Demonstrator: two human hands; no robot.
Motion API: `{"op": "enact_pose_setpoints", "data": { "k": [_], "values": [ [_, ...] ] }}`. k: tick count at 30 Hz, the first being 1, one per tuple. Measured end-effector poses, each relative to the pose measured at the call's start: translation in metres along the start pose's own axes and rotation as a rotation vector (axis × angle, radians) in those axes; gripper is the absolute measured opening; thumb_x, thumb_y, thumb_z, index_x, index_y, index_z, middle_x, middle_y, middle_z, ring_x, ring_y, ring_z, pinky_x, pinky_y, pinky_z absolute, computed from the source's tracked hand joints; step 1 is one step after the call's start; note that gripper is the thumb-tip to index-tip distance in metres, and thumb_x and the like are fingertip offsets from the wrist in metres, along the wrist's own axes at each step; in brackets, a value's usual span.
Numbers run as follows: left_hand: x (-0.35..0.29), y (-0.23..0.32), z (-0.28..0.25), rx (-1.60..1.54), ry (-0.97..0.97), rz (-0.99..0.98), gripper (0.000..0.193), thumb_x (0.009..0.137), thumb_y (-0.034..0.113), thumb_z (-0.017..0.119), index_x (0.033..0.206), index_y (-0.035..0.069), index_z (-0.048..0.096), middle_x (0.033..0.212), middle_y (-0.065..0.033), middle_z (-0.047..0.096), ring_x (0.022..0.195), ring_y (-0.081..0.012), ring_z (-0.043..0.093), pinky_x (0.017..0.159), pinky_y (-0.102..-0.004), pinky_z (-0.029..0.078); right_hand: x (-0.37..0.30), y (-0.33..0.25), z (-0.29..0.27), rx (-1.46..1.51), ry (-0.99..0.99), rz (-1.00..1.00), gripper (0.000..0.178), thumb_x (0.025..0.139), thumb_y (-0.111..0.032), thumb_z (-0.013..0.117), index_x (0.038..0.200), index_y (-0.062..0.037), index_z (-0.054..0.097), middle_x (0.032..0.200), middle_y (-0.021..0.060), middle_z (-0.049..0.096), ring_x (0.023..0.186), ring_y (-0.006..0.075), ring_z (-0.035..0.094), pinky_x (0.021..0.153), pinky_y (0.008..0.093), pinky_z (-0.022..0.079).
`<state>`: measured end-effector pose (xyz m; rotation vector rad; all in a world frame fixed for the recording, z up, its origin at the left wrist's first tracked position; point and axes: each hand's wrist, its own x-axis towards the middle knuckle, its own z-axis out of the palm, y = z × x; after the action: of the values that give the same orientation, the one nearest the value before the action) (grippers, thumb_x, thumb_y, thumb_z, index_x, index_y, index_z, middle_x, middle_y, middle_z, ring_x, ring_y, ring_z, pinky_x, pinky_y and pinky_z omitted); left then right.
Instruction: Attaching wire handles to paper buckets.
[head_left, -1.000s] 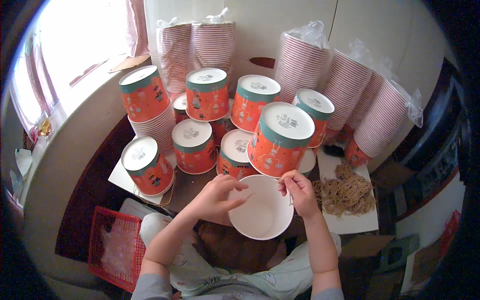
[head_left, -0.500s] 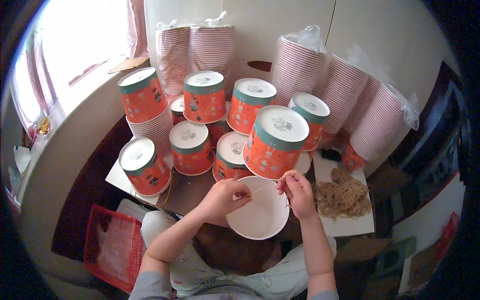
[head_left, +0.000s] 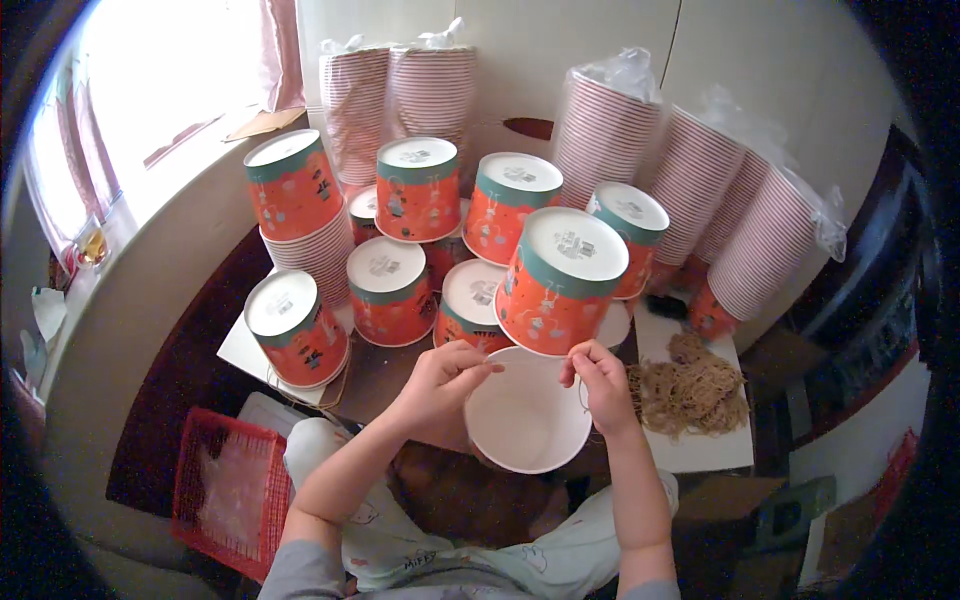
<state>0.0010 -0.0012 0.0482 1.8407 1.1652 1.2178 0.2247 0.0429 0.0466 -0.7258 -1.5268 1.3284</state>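
Observation:
A paper bucket (head_left: 527, 415) stands between my knees with its open mouth up, showing a plain white inside. At its left rim, my left hand (head_left: 450, 380) has thumb and fingers pinched together; whatever is between them is too small to make out. My right hand (head_left: 598, 385) pinches at the opposite rim, and a thin brown string (head_left: 584, 398) hangs from its fingers. Just beyond stands an upturned orange bucket (head_left: 560, 285) with a green band and white base. A tangled heap of brown string (head_left: 688, 390) lies right of my right hand.
Several more upturned orange buckets (head_left: 388, 300) crowd the table, some on stacks. Tall plastic-wrapped bucket stacks (head_left: 605, 130) line the wall. A white board (head_left: 700, 455) lies under the string heap. A red basket (head_left: 215, 490) is at lower left, below a bright window (head_left: 180, 70).
My left hand has shifted slightly right and up along the rim, and the pale strand seen at its fingertips no longer shows. The whole view has shifted a little.

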Motion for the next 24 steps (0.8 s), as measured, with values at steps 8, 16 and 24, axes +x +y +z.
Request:
{"op": "enact_pose_setpoints", "data": {
  "k": [8, 16, 24],
  "values": [
    [0.000, -0.009, 0.002, -0.278, 0.171, -0.213, 0.009, 0.077, 0.005, 0.061, 0.078, -0.004, 0.061, 0.080, -0.0056, 0.061, 0.072, -0.0099, 0.058, 0.064, -0.0227, 0.046, -0.003, -0.004, 0.003, -0.110, -0.056, -0.029, 0.012, 0.087, -0.009, 0.043, 0.081, -0.0025, 0.051, 0.071, 0.0018, 0.054, 0.068, 0.0086, 0.051, 0.064, 0.0234, 0.044],
    [-0.004, -0.009, -0.015, -0.116, 0.066, -0.196, 0.009, 0.075, 0.008, 0.063, 0.077, -0.002, 0.062, 0.072, -0.0012, 0.060, 0.068, -0.0057, 0.053, 0.061, -0.0216, 0.044, -0.002, -0.006, -0.003, -0.110, 0.046, -0.071, 0.013, 0.085, -0.009, 0.043, 0.078, -0.0030, 0.052, 0.070, 0.0022, 0.054, 0.064, 0.0082, 0.051, 0.061, 0.0229, 0.043],
    [-0.015, -0.042, -0.031, -0.225, -0.051, -0.294, 0.008, 0.074, 0.006, 0.063, 0.076, -0.001, 0.062, 0.071, 0.0004, 0.060, 0.068, -0.0041, 0.053, 0.060, -0.0202, 0.044, 0.001, -0.004, -0.019, 0.111, 0.222, 0.024, 0.009, 0.080, -0.008, 0.045, 0.075, -0.0037, 0.050, 0.065, 0.0029, 0.050, 0.060, 0.0119, 0.049, 0.060, 0.0227, 0.040]
  ]
}}
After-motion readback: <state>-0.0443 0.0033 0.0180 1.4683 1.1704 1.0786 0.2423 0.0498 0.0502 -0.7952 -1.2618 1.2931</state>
